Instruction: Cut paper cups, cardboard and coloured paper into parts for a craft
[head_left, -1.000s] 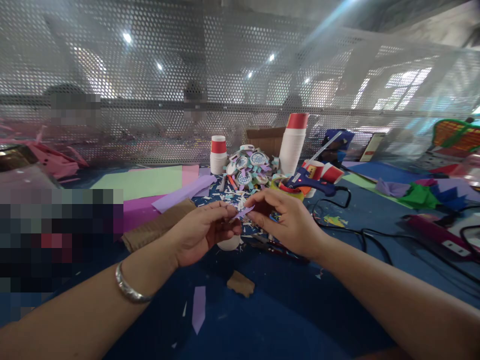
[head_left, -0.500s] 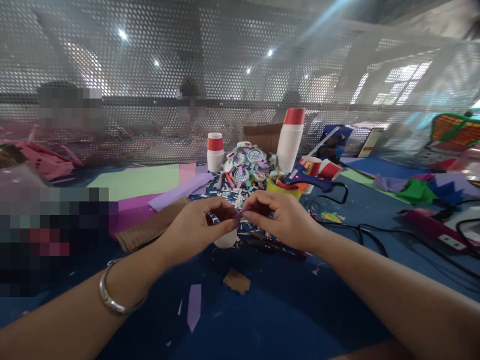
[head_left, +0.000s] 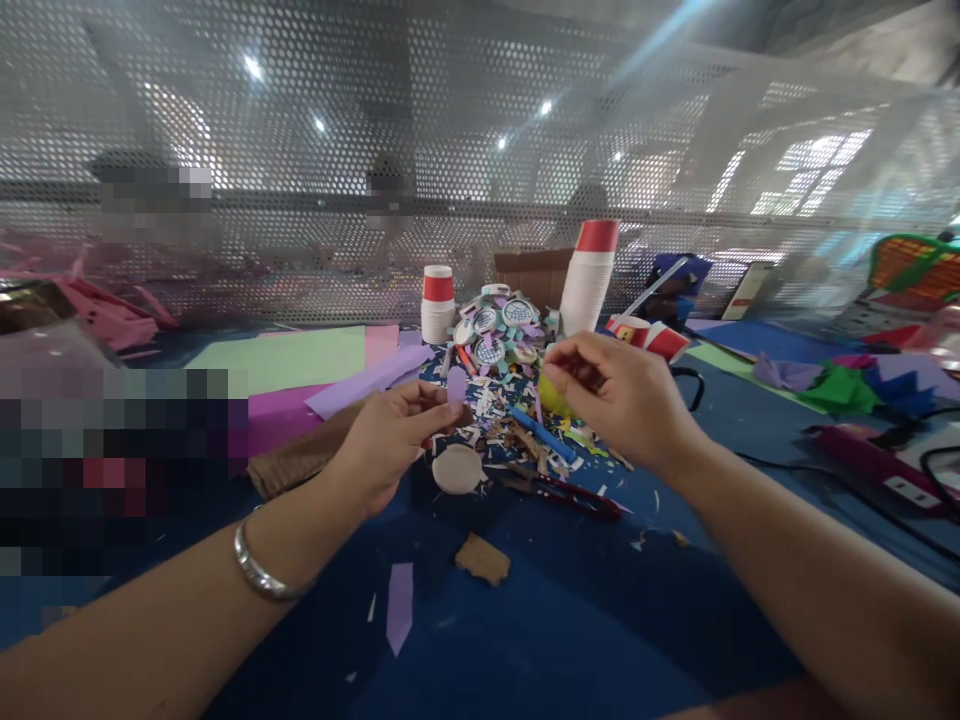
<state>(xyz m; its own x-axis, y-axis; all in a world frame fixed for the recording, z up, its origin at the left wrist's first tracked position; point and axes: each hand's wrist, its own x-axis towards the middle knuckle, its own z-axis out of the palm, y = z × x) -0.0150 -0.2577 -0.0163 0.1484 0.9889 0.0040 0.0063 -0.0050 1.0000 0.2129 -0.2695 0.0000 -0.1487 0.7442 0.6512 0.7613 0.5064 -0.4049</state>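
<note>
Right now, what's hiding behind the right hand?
Around the right hand you can see part of something yellow, red-and-white cups and a black cable. The hand covers the rest of the yellow thing; anything directly behind it can't be seen.

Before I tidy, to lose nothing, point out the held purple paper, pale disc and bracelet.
Purple paper point(head_left: 456, 384): head view, upper part.
Pale disc point(head_left: 457, 469): head view, centre.
Bracelet point(head_left: 256, 573): head view, outer band.
</note>
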